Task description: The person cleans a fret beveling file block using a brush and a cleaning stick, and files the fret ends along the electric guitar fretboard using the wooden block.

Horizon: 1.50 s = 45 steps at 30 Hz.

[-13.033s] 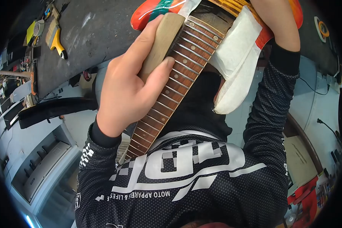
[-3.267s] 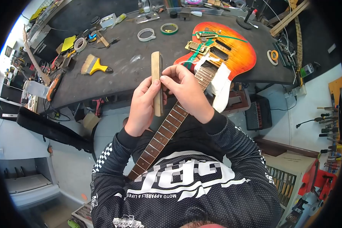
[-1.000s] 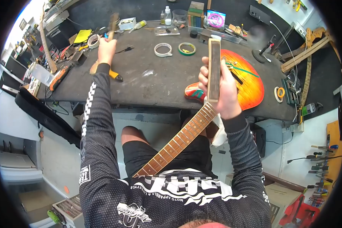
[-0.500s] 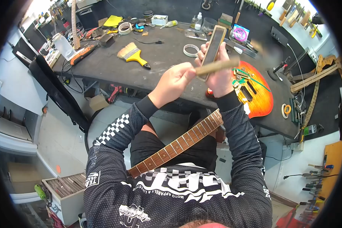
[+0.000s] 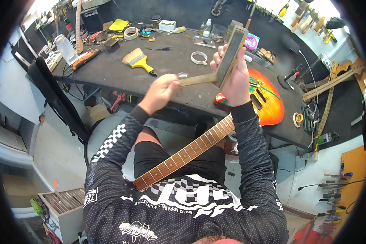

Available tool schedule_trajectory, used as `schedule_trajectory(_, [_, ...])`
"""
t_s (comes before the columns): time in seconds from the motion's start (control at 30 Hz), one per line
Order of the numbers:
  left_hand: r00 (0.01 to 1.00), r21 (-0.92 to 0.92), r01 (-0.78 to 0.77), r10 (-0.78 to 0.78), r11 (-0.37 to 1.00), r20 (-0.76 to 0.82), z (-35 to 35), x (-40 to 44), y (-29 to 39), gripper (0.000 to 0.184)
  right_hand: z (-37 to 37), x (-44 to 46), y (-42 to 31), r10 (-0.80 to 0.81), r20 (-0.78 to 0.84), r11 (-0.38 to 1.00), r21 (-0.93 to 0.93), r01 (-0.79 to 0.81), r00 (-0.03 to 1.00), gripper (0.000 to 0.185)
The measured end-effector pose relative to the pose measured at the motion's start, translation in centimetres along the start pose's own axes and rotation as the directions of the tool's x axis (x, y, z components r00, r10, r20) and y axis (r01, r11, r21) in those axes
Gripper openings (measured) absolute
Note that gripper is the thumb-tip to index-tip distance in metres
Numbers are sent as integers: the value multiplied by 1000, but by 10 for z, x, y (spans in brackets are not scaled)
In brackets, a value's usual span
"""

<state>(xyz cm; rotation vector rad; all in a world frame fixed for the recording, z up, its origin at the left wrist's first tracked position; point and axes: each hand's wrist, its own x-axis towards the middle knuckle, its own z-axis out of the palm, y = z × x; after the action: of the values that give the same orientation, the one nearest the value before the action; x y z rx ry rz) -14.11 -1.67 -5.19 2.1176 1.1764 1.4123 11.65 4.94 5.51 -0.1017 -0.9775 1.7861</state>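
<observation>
My left hand (image 5: 160,94) is closed around one end of a flat, narrow, tan-brown bar (image 5: 198,79). The bar's far end meets the lower part of a long block (image 5: 230,55) with a dark grey face and a wood-coloured rim; I cannot tell whether it is a sharpening stone. Upright and slightly tilted, that block is gripped by my right hand (image 5: 239,81), thumb on one side and fingers on the other. Below both hands, a guitar neck (image 5: 183,156) with a brown fretted fingerboard lies diagonally across my lap.
An orange sunburst guitar body (image 5: 272,103) lies right of my right hand. On the dark bench (image 5: 110,75) are a yellow-handled paintbrush (image 5: 139,61), a tape roll (image 5: 199,58) and an orange-black power tool (image 5: 85,59). Tools hang on the right wall. A black case (image 5: 59,97) leans at left.
My left hand has moved left and down with the bar, which earlier crossed over the block toward the right. The block has turned slightly in my right hand, and the view has shifted a little.
</observation>
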Motion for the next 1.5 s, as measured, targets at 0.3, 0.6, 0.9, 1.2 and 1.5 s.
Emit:
schedule_trajectory(0.3, [991,45,-132,132,990,-11,15,15,20,39,2,-2,-5,0,123,992,127,-15,992,57])
schedule_trajectory(0.6, [983,40,-170,167,985,82,29,28,39,34,3,-5,2,-30,93,997,74,23,995,59])
schedule_trajectory(0.9, [994,-69,-111,112,991,16,36,38,47,43,-9,-8,13,-39,120,997,77,30,992,58])
schedule_trajectory(1.2, [997,-169,-65,55,984,-60,37,44,59,44,0,-14,16,24,-16,999,31,-23,1000,60])
schedule_trajectory(1.5, [997,-137,-42,34,990,-65,24,48,67,44,-18,-26,17,-12,-167,985,-171,-17,986,62])
